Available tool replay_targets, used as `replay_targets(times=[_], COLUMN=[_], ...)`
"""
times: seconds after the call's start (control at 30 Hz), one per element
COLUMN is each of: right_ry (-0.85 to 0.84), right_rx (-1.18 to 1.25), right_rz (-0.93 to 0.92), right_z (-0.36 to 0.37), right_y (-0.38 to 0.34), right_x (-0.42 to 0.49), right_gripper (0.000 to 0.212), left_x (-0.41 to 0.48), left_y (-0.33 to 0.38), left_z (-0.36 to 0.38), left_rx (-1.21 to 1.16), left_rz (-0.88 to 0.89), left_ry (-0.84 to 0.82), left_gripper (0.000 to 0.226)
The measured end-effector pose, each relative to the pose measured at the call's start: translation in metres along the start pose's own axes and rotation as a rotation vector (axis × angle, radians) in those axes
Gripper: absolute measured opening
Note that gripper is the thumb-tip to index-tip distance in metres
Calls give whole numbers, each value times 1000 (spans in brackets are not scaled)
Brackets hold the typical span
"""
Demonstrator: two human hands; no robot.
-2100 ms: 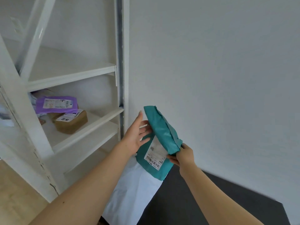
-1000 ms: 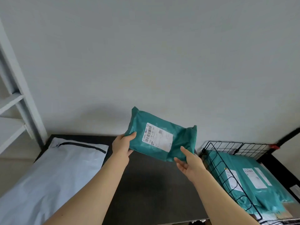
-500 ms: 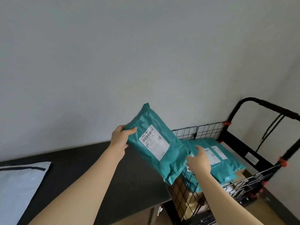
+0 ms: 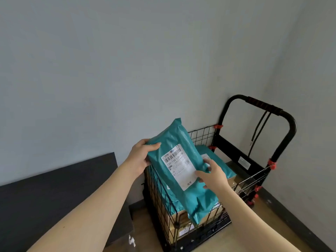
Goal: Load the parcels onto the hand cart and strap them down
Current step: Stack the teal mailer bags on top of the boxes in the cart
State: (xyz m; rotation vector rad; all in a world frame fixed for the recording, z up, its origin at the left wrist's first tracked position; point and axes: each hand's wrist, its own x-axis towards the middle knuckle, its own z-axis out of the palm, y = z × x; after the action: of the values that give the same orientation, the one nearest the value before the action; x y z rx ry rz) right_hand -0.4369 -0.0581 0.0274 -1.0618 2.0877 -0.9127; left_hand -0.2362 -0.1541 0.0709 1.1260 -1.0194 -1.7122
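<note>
Head view has the two hands nearest. The left hand (image 4: 140, 157) grips the upper left edge of the teal parcel (image 4: 174, 135), with the thumb on the front and the other fingers hidden behind. The right hand (image 4: 212, 173) pinches the lower right edge, thumb on the white label (image 4: 180, 166), fingers curled around the side.

Between these fingers the parcel hangs tilted over the load of the hand cart (image 4: 201, 133); whether its lower end touches the load, I cannot tell. It is a soft plastic mailer bag, smooth, wrinkled and bulging. I judge it light, floppy and rather slippery, so a hold on two opposite edges suits it better than one corner.

Below the right fingers, a second teal parcel (image 4: 223, 166) and brown cardboard boxes (image 4: 234, 180) lie inside black wire mesh walls. Beyond the fingers rises the black tube handle (image 4: 261, 105), and a thin dark cord (image 4: 260, 128) hangs from it, probably the strap. Behind it is a plain grey wall (image 4: 127, 60).
</note>
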Motion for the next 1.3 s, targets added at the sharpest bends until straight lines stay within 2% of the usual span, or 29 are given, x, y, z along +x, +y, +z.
replay_targets(times=[0.1,0.2,0.33,0.43,0.53,0.63,0.73,0.97,1.2,1.3], right_ry=[20,55,138,170,189,203,138,-83,-354,-532], right_rx=[56,224,467,533,424,302,205,-112,-312,-442], right_rz=[52,126,242,315,335,322,302,217,155,178], right_z=[-4,-10,-23,-37,-46,-48,-51,-66,-64,-56], right_y=[7,12,14,15,22,35,52,96,154,179], right_x=[27,62,119,162,198,226,251,341,419,436], right_gripper=[37,26,21,20,24,19,18,25,56,65], left_x=[31,70,122,159,195,229,250,310,355,357], left_y=[-7,-19,-47,-66,-82,-98,-111,-146,-202,-230], left_z=[21,40,70,96,119,134,152,189,220,222], left_rx=[-104,-145,-40,73,63,50,104,236,387,601], left_rz=[8,-18,-249,-367,-424,-423,-400,-361,-413,-475], left_ry=[71,121,-45,-161,-185,-138,-98,3,96,90], left_gripper=[36,43,43,47,53,77,96,99,88,85])
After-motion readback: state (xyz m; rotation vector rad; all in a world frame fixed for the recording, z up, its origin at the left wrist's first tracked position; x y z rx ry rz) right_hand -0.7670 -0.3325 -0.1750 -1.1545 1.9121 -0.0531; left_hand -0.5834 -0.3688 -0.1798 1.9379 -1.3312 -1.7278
